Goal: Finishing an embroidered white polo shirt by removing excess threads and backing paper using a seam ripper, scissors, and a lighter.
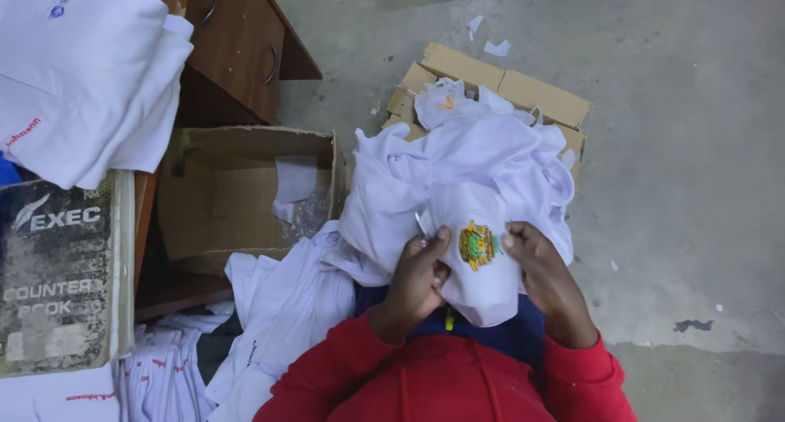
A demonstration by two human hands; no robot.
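A white garment [482, 267] with a round green, yellow and orange embroidered badge [478, 244] is stretched between both hands over my lap. My left hand [419, 281] grips its left side and also holds a small metal tool [421, 226], likely snips, against the cloth. My right hand [544, 271] pinches the cloth just right of the badge. The garment runs up into a heap of white clothes [458, 160] that spills from a flattened cardboard box [523, 91] on the floor.
An open cardboard box [221, 193] holding paper and plastic sits at left, beside a wooden drawer unit [237, 46]. Folded white shirts [82, 78] and a worn black book [57, 275] lie on a surface at far left. More white shirts [270, 307] cover the floor.
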